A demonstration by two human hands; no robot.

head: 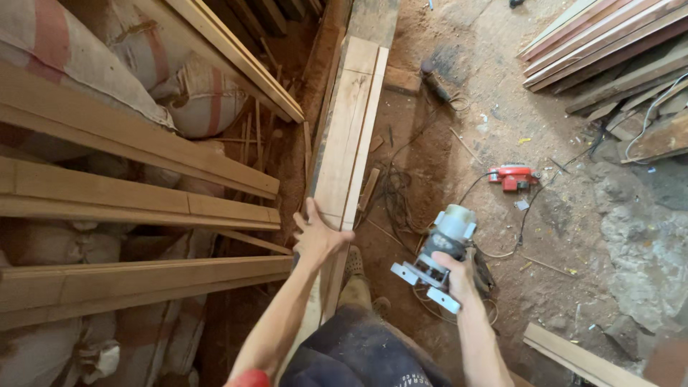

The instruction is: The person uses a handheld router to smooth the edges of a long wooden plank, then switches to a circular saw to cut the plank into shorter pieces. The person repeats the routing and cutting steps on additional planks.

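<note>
The person stands on a dusty earthen floor (502,107), looking down along a long pale wooden plank (350,136) that runs away from the body toward the far end of the room. The left hand (317,236) lies flat on the near part of that plank, fingers spread and pressed to the wood, not curled around anything. The right hand (453,276) is closed around the body of a grey handheld electric router with a flat metal base (437,259), held tilted in the air just to the right of the plank, apart from it and above the floor. A tangle of dark cable (401,193) lies on the ground between plank and tool.

Farther off on the right, a small red power tool (513,176) rests on the floor, well apart from both hands. In the upper right corner lies a stack of long wooden boards (602,43). To the left, several long timber beams (136,201) stretch across bulging cloth sacks with red stripes (193,93). Another pale board (573,355) lies at the lower right near some rough stone.
</note>
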